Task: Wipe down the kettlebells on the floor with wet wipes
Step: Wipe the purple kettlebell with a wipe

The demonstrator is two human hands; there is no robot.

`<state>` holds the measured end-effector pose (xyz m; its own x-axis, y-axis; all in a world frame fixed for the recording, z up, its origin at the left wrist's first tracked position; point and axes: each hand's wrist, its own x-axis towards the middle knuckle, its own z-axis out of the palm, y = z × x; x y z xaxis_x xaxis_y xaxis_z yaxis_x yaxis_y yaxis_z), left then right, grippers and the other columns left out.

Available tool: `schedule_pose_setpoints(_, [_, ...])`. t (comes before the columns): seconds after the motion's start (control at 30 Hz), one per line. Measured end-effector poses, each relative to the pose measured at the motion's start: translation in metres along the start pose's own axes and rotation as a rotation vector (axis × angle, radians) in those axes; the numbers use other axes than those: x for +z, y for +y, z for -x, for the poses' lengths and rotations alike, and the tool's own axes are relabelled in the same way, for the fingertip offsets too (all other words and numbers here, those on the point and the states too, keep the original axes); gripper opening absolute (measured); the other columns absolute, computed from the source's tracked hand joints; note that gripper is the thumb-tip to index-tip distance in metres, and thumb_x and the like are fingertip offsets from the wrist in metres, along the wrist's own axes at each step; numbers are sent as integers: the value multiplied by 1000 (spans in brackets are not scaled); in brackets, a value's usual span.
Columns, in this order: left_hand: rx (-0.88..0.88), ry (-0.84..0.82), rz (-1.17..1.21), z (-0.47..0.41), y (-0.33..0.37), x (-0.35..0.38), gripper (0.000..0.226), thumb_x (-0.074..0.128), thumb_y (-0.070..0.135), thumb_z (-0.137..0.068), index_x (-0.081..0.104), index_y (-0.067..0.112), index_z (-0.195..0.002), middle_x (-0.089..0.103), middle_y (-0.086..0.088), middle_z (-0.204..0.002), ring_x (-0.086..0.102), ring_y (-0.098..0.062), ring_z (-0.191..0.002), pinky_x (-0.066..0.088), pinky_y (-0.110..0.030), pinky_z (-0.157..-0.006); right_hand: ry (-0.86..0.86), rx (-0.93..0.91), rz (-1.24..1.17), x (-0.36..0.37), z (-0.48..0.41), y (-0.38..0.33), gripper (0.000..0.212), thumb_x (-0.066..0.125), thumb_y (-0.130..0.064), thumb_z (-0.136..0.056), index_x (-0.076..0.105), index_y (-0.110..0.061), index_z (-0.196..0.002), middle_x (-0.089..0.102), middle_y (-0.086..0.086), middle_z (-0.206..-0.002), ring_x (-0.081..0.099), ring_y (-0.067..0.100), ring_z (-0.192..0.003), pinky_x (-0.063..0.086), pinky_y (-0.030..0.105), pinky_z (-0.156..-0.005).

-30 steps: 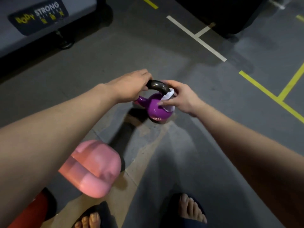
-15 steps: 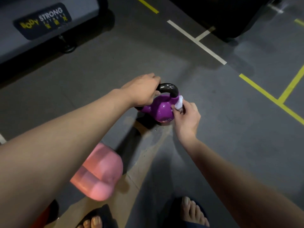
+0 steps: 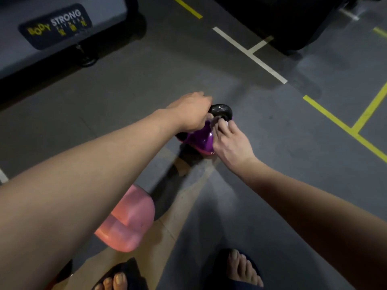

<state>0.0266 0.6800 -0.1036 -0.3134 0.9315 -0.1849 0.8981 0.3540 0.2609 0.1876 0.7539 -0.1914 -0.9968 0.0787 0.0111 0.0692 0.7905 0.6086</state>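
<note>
Left hand (image 3: pixel 189 113) fingers wrap kettlebell (image 3: pixel 199 141) handle (image 3: pixel 222 109); right hand (image 3: pixel 231 143) pinches wipe (image 3: pixel 215 122). I'd brace firmly and rub round the handle's base.

Kettlebell (image 3: pixel 200 139) on floor (image 3: pixel 276 185) ahead; 2nd kettlebell (image 3: pixel 127 222) nearer, to left.

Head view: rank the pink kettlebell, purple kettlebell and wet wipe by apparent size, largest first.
1. pink kettlebell, though it is nearer the camera, so its true size against the purple one is unsure.
2. purple kettlebell, partly covered.
3. wet wipe, only a sliver showing under fingers of the right hand.
</note>
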Motion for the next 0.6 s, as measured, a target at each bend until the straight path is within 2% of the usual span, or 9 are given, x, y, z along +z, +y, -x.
schedule_pose_setpoints(0.13, [-22, -38, -7, -4, 2, -4, 29, 57, 34, -102, 59, 9, -119, 60, -18, -120, 59, -40, -114, 47, -42, -90, 79, -103, 23, 1, 5, 14, 36, 46, -12, -84, 75, -1, -103, 72, 20, -95, 57, 38, -103, 35, 44, -94])
schedule_pose_setpoints(0.23, [-31, -57, 3, -6, 1, -7, 28, 57, 32, -102, 60, 9, -117, 62, -20, -120, 59, -41, -114, 49, -42, -90, 137, -169, 53, 9, 21, 30, 41, 39, -8, -86, 75, 2, -102, 69, 27, -109, 56, 39, -99, 37, 44, -90])
schedule_pose_setpoints(0.33, [-31, -57, 44, -7, -3, -5, 29, 56, 34, -103, 59, 9, -118, 60, -18, -121, 58, -39, -115, 46, -39, -88, 211, -73, -75, 14, 34, 47, 30, 46, -4, -83, 73, 6, -93, 68, 26, -100, 60, 36, -84, 35, 42, -78])
schedule_pose_setpoints(0.4, [-33, -54, 72, -7, -4, -4, 30, 57, 36, -102, 59, 10, -118, 60, -17, -121, 58, -38, -114, 42, -35, -82, 247, 97, -251, 13, 33, 54, 21, 59, -4, -82, 71, 3, -97, 70, 19, -100, 60, 35, -81, 32, 41, -73])
schedule_pose_setpoints(0.43, [-38, -50, 85, -8, -4, -3, 30, 58, 37, -102, 60, 11, -117, 62, -17, -120, 58, -38, -114, 41, -34, -81, 250, 176, -373, 10, 30, 51, 25, 59, -6, -81, 71, 0, -101, 72, 15, -102, 59, 35, -81, 33, 41, -72])
schedule_pose_setpoints(0.53, [-75, -46, 150, -11, -6, -3, 34, 63, 41, -98, 65, 11, -113, 66, -17, -115, 61, -39, -109, 48, -37, -84, 225, 409, -847, -11, 17, 16, 37, 50, -9, -73, 74, -8, -100, 76, 9, -99, 60, 36, -76, 47, 40, -69])
schedule_pose_setpoints(0.6, [-94, -37, 163, -12, -9, -4, 35, 64, 42, -97, 67, 11, -112, 68, -17, -111, 62, -39, -106, 51, -38, -84, 265, 545, -1108, -26, 2, -14, 25, 54, -5, -77, 74, -7, -93, 75, 13, -88, 65, 38, -76, 53, 43, -67])
